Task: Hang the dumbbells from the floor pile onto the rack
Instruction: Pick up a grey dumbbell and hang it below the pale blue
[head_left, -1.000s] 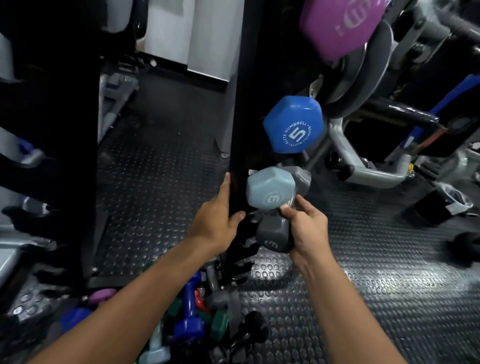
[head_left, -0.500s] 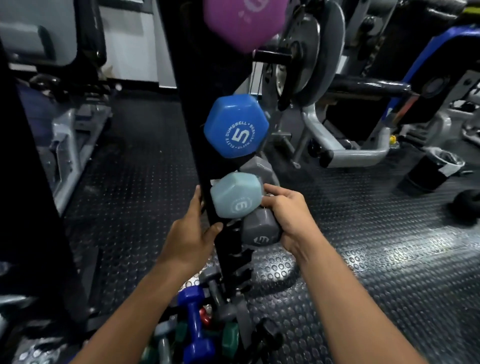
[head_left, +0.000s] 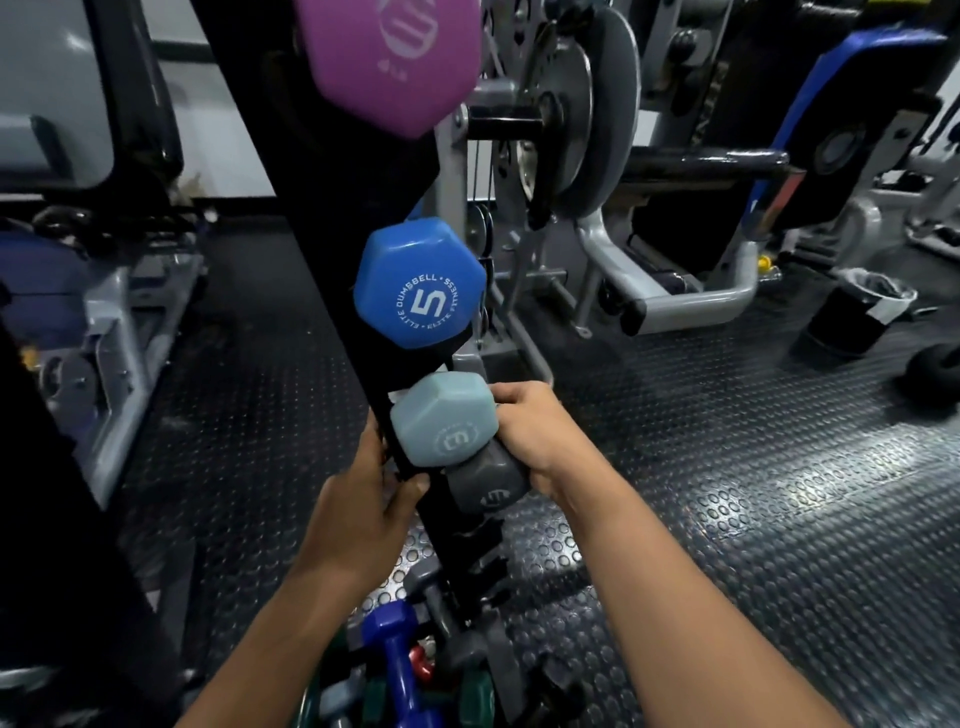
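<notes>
At centre frame a black rack (head_left: 332, 291) leans up toward 12 o'clock, and both hands are on the job. The right hand (head_left: 540, 436) comes in from 4 o'clock with its fingers curled round the handle of the pale teal dumbbell (head_left: 444, 418), a hexagonal head with a white "3" ringed on its face, matte rubber coat, sitting against the rack's right side. Just below it, toward 5 o'clock and touching, sits a grey dumbbell (head_left: 488, 480), same hex shape, darker, with a small white mark on its end; whether the right hand also grips this one I cannot tell. The left hand (head_left: 363, 509) grips the rack's edge from 7 o'clock, thumb pressed on the front face, fingers wrapped behind.

Up the rack at 12 o'clock hangs a blue dumbbell (head_left: 421, 283) marked "5" inside a circle of lettering, and above that a purple dumbbell (head_left: 395, 57), cut off by the top edge. Down at 6 o'clock, on the studded rubber floor (head_left: 727, 493), lies the floor pile (head_left: 405, 675): a dark blue one on top, green and grey heads around it, a spot of red between.
</notes>
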